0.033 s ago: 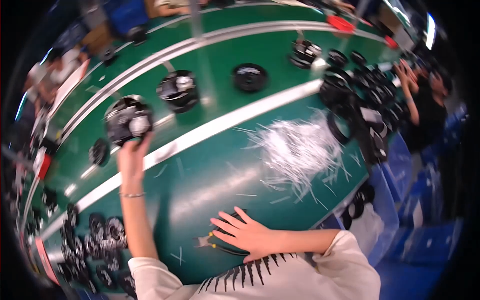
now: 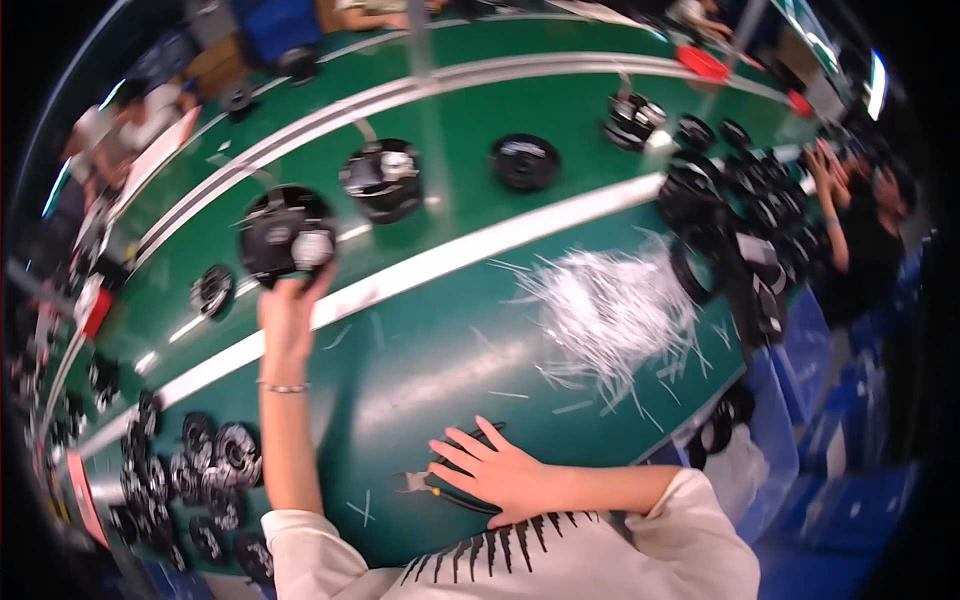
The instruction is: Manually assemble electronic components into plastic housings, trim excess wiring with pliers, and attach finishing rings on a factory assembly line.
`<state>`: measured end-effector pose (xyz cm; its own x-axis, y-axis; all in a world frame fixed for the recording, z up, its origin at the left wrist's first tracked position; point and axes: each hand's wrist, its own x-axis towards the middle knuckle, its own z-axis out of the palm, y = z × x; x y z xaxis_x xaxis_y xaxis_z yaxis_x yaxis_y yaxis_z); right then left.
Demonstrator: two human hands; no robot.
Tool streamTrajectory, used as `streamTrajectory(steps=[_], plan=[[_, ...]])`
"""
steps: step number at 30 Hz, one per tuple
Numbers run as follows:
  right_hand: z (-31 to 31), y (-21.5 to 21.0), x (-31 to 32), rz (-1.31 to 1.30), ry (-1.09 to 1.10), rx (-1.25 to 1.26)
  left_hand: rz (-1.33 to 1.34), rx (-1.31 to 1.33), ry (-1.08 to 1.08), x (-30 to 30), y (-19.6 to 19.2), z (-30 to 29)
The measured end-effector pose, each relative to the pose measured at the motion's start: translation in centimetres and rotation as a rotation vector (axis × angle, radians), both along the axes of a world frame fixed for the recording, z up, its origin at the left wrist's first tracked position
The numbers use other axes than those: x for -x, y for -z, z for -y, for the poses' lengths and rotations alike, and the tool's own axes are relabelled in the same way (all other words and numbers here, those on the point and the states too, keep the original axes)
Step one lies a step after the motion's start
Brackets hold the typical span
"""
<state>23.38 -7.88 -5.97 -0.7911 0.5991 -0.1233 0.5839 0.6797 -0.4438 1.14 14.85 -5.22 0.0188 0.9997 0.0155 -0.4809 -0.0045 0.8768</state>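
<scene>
My left hand (image 2: 285, 312) is stretched far out to the white stripe of the green bench (image 2: 420, 380) and grips the lower rim of a black round fan-like part (image 2: 288, 238) with a white centre. A thin bracelet sits on that wrist. Near the front edge, my right hand (image 2: 500, 470) lies flat with its fingers spread. It rests on black-handled cutters (image 2: 440, 488), whose metal tip pokes out to the left. A loose pile of thin white strips (image 2: 610, 310) lies to the right of centre.
More black round parts (image 2: 382, 178) (image 2: 524, 160) (image 2: 632, 118) stand on the belt beyond the stripe. Black rings (image 2: 740, 200) are stacked at the right, and several black parts (image 2: 200, 465) crowd the lower left. Another person (image 2: 865, 235) works at the right end.
</scene>
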Motion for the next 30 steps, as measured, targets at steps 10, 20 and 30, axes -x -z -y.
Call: streamTrajectory(steps=[10, 20, 30], plan=[[-1.8, -0.3, -1.3, -0.113, 0.006, -0.161, -0.134, 0.021, 0.032, -0.6, -1.3, 5.6], [-14.0, -10.5, -2.7, -0.309, 0.358, -0.952, -0.203, 0.041, 0.228, -2.2, -1.8, 7.0], [-15.8, -8.4, -1.6, -0.229, 0.309, -1.03, -0.238, 0.053, 0.216, -2.8, -1.4, 7.8]])
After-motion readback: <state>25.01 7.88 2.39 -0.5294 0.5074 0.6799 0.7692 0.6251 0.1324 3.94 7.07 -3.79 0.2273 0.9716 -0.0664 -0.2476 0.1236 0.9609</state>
